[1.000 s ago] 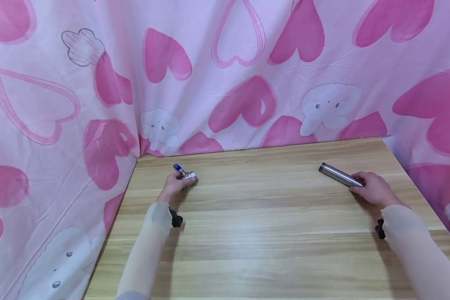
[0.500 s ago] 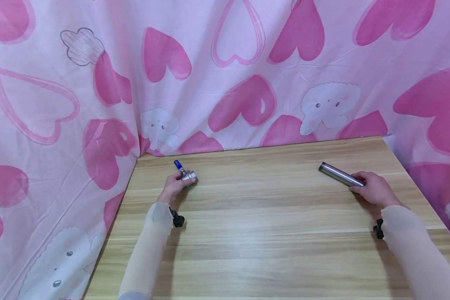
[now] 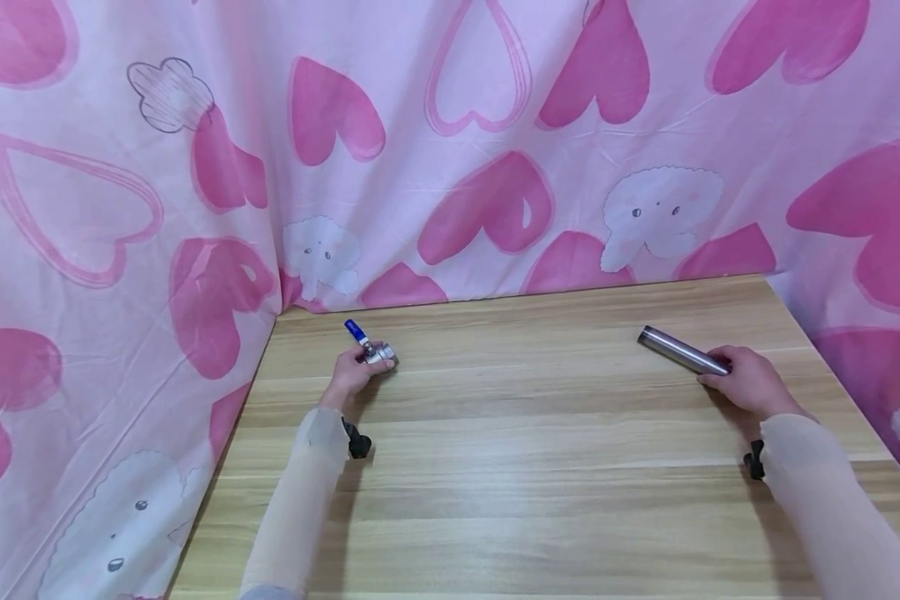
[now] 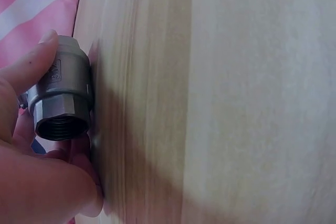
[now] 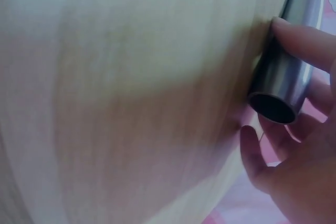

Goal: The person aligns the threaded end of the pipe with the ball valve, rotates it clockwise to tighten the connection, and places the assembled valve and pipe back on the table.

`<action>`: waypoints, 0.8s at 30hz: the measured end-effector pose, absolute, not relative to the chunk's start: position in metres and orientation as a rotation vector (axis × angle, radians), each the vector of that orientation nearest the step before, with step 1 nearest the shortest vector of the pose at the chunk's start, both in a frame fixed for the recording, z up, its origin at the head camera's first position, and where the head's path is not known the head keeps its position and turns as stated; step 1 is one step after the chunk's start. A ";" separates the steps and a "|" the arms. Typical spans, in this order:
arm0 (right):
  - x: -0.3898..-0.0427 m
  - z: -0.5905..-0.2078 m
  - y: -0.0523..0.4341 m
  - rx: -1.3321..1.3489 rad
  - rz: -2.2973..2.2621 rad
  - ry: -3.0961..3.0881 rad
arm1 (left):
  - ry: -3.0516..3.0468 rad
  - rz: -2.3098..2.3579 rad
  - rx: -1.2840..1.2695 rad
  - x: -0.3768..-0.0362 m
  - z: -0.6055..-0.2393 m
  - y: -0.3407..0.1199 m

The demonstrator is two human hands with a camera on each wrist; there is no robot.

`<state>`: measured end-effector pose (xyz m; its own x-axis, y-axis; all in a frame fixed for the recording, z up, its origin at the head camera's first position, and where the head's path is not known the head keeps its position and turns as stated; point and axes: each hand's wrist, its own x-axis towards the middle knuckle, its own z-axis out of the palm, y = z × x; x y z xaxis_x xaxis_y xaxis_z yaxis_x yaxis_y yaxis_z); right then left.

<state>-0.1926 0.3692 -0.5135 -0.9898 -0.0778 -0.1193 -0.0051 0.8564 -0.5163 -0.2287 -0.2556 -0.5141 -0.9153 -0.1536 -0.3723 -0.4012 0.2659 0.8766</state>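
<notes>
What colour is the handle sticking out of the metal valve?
The handle is blue; it shows best in the head view.

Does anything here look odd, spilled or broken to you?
Only the pink cloth stands out: its printed hearts point mostly tip-up, as if it hangs upside down. I see no spill on the tabletop, and no damage on the ball valve in the left hand or the metal tube in the right hand.

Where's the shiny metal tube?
In the head view, the metal tube is on the right, its near end held in the right hand, over the wooden tabletop.
</notes>
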 end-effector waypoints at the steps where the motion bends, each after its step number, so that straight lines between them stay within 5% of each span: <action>1: -0.193 -0.513 0.369 -0.068 -0.797 2.898 | 2.325 1.704 -0.511 -0.229 -0.515 -0.256; 24: -0.190 -0.515 0.365 -0.004 -0.779 2.919 | 2.397 1.658 -0.511 -0.222 -0.514 -0.251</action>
<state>-0.1899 0.3648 -0.5153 -0.9928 -0.0335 -0.1153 0.0284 0.8675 -0.4966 -0.2222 -0.2509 -0.5137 -0.9242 -0.1759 -0.3389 -0.3792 0.3182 0.8689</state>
